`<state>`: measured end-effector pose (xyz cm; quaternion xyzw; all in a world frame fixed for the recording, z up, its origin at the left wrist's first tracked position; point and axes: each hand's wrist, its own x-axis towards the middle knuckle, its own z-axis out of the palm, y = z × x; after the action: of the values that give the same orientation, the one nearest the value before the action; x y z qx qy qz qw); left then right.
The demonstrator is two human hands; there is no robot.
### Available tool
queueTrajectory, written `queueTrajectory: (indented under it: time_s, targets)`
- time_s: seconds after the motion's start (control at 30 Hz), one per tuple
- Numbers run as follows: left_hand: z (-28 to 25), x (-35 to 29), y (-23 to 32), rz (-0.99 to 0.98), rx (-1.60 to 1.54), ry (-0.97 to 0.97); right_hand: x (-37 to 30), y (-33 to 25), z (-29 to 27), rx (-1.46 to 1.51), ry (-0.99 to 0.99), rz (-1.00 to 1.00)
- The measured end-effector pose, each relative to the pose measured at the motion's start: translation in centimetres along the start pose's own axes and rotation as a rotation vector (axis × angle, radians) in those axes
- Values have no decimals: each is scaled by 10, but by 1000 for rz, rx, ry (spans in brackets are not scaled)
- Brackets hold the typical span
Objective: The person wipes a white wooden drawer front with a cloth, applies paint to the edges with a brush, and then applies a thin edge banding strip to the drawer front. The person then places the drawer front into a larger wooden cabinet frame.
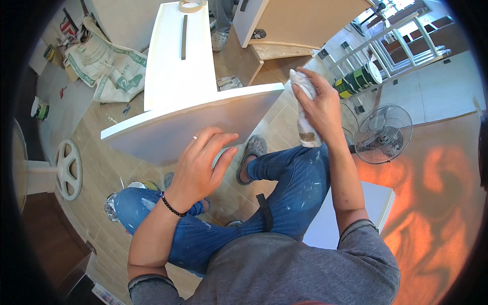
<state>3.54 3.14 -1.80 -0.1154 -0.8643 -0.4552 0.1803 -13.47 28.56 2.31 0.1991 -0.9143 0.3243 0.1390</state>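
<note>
My right hand [321, 104] is closed around a bunched white cloth [306, 121] with a brown stain at its lower end. The cloth is held up in the air, just past the right end of a white panel [178, 129]. That panel stands tilted in front of my knees, with its long edge facing up. Over the panel's near face, my left hand [203, 160] has its fingers apart and nothing in them. Whether its fingertips touch the panel I cannot tell.
Beyond the panel lies a long white board [178, 76] with a dark strip [184, 38] and a tape roll [190, 5]. A fan [382, 133], paint buckets [358, 81] and a ladder [391, 48] stand right. A sack [114, 73] lies left. Another person's shoe [219, 40] shows ahead.
</note>
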Motion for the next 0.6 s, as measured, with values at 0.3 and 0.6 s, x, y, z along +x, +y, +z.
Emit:
queueTrajectory:
  time_s: [0.3, 0.6]
  targets:
    - [-6, 0, -3, -41, 23, -54, 2, -15, 27, -359, -169, -91]
    - [0, -6, -12, -43, 97, -206, -10, -79, 62, 23, -292, -336]
